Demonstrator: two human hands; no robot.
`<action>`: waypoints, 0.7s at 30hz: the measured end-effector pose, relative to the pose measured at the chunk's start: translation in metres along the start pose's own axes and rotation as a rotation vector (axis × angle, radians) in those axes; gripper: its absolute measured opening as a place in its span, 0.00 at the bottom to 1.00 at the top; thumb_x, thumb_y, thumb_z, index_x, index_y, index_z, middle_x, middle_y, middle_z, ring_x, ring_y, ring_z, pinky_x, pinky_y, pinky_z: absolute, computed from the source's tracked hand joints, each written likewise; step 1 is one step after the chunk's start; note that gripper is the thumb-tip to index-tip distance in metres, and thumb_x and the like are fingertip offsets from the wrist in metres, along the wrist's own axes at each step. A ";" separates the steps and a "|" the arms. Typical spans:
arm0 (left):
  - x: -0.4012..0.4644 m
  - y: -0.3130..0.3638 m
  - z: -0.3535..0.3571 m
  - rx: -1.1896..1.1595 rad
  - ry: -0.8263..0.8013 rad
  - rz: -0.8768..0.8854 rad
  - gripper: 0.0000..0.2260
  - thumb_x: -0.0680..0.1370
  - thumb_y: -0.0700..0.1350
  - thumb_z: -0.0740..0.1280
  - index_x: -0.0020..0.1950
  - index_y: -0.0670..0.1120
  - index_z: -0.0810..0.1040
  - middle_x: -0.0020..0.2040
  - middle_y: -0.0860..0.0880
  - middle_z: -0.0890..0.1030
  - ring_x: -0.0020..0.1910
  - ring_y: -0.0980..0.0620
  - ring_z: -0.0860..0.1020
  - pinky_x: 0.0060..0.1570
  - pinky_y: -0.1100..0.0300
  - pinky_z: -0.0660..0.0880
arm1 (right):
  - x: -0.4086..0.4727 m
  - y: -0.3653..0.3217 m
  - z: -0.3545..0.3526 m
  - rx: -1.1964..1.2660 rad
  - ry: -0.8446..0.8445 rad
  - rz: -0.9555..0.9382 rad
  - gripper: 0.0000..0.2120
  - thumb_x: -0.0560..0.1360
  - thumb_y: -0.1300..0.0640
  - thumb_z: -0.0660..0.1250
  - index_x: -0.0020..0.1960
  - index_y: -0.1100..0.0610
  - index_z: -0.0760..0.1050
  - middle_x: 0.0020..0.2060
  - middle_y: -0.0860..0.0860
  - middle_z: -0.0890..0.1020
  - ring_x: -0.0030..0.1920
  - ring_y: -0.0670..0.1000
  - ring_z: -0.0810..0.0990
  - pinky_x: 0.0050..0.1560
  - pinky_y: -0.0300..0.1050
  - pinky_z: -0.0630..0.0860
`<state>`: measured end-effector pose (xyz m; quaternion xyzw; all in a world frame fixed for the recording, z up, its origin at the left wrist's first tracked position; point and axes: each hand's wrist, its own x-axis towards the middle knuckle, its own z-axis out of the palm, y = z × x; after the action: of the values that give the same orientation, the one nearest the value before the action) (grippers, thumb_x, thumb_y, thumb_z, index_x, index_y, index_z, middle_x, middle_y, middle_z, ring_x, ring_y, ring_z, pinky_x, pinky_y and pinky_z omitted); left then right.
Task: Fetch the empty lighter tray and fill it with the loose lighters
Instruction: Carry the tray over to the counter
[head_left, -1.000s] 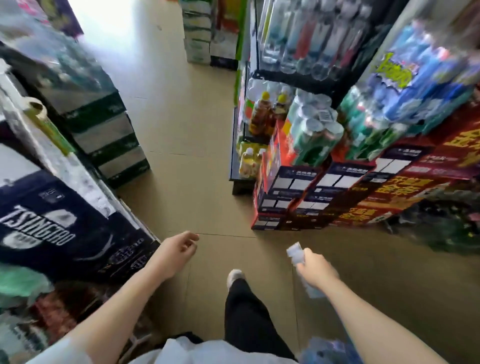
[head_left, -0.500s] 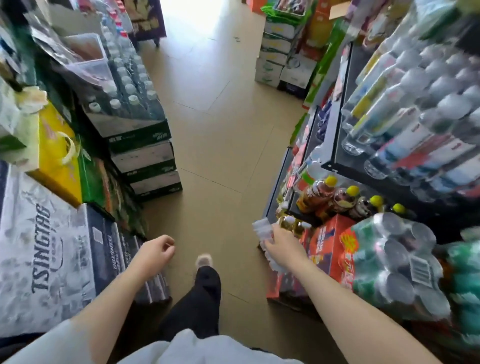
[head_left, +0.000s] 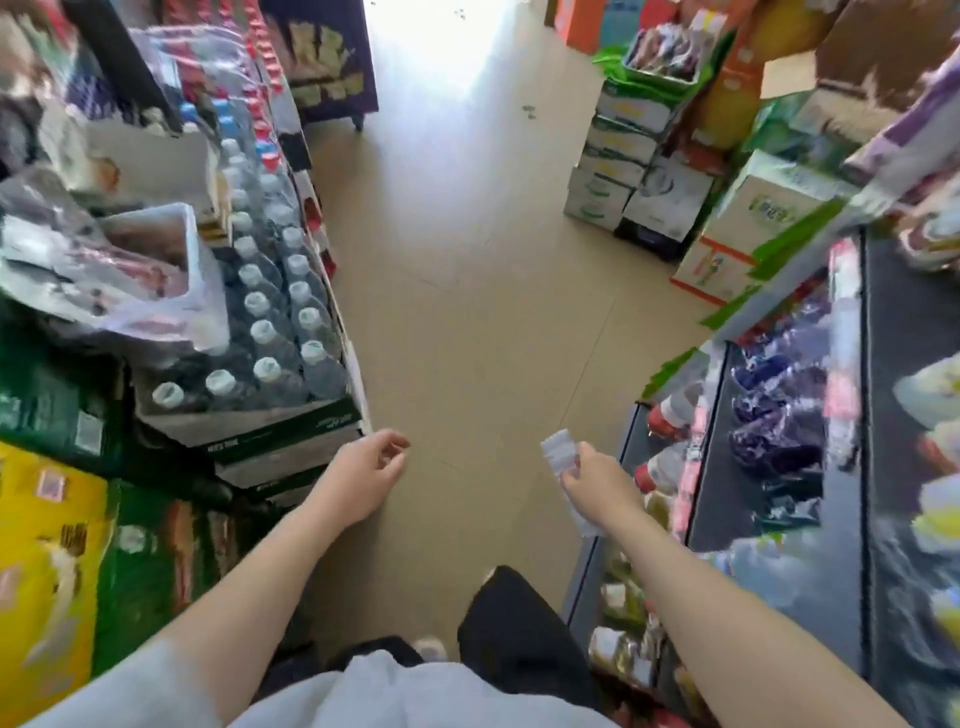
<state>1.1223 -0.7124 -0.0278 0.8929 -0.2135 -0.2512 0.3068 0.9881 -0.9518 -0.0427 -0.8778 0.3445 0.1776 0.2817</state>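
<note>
My right hand is closed around a clear, whitish plastic tray, which sticks out above and below the fist. The tray looks empty, though blur hides its inside. My left hand hangs beside a stack of bottle cases, fingers loosely curled with nothing in them. No loose lighters show in this view. Both arms reach forward over a tan tiled floor in a shop aisle.
Cases of bottled water and stacked cartons line the left. A dark shelf unit with bottles and packets runs along the right. Stacked boxes stand far right. The tiled aisle runs ahead to a bright doorway.
The view has swung left and moved down the aisle; the water cases are closer now. My right hand still holds the tray, and the left hand stays loosely curled.
</note>
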 end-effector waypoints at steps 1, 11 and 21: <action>0.026 0.013 -0.008 -0.031 0.006 0.024 0.09 0.77 0.46 0.62 0.56 0.47 0.75 0.47 0.51 0.79 0.42 0.55 0.76 0.42 0.63 0.71 | 0.025 -0.001 -0.012 -0.017 0.008 0.008 0.08 0.77 0.58 0.55 0.52 0.61 0.68 0.50 0.60 0.78 0.45 0.58 0.75 0.41 0.48 0.70; 0.283 0.088 -0.076 -0.062 0.080 0.047 0.10 0.77 0.44 0.61 0.58 0.47 0.73 0.47 0.52 0.78 0.44 0.58 0.76 0.42 0.67 0.72 | 0.286 -0.061 -0.158 -0.049 0.071 -0.058 0.11 0.75 0.56 0.55 0.34 0.52 0.60 0.39 0.56 0.74 0.39 0.57 0.72 0.42 0.53 0.74; 0.493 0.045 -0.184 -0.026 0.229 -0.150 0.10 0.77 0.43 0.61 0.58 0.44 0.74 0.48 0.48 0.79 0.44 0.51 0.77 0.45 0.58 0.73 | 0.488 -0.256 -0.263 -0.116 0.087 -0.458 0.07 0.76 0.53 0.59 0.43 0.55 0.65 0.42 0.52 0.77 0.39 0.55 0.73 0.34 0.44 0.65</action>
<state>1.6048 -0.9282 -0.0287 0.9251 -0.1064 -0.1727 0.3211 1.5408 -1.2055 0.0110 -0.9545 0.1373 0.0906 0.2488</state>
